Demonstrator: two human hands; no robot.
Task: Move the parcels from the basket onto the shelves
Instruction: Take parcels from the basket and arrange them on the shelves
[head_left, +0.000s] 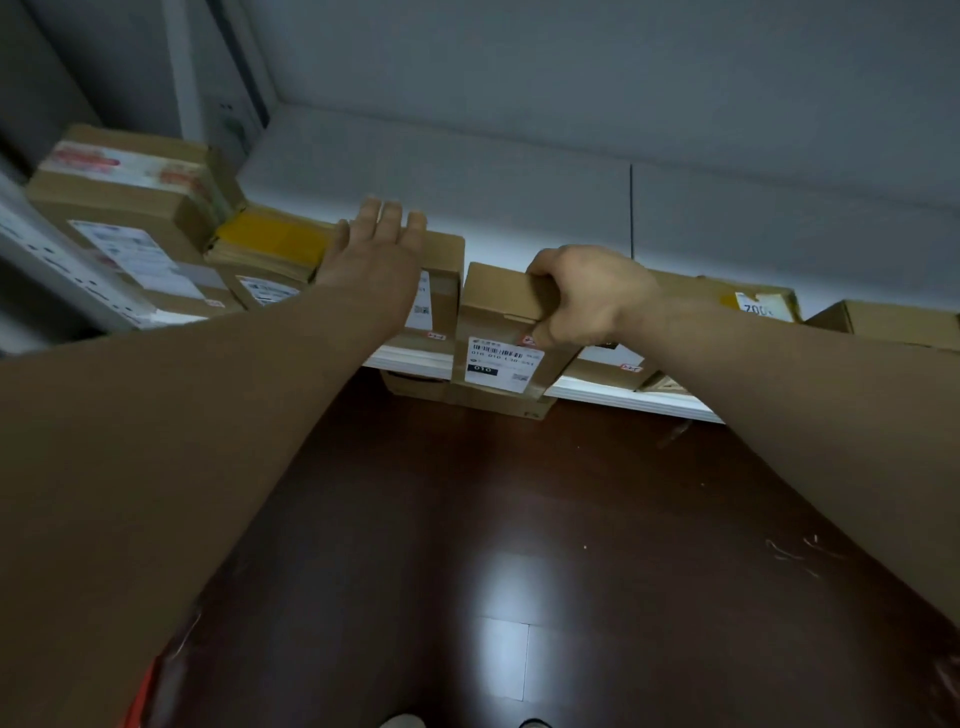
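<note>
A row of brown cardboard parcels stands along the white shelf (623, 397). My right hand (587, 299) grips the top edge of a parcel (498, 312) with a barcode label marked 010; this parcel juts out over the shelf's front edge. My left hand (379, 244) lies flat, fingers straight, on top of the neighbouring parcel (441, 260) to its left. The basket is not clearly in view; only an orange edge (140, 691) shows at the bottom left.
More parcels are stacked at the left (130, 208) and lie at the right (893, 319) on the shelf. A grey wall (571, 104) backs the shelf. Below is dark glossy wooden floor (493, 519). A box (415, 384) sits on the level under the shelf.
</note>
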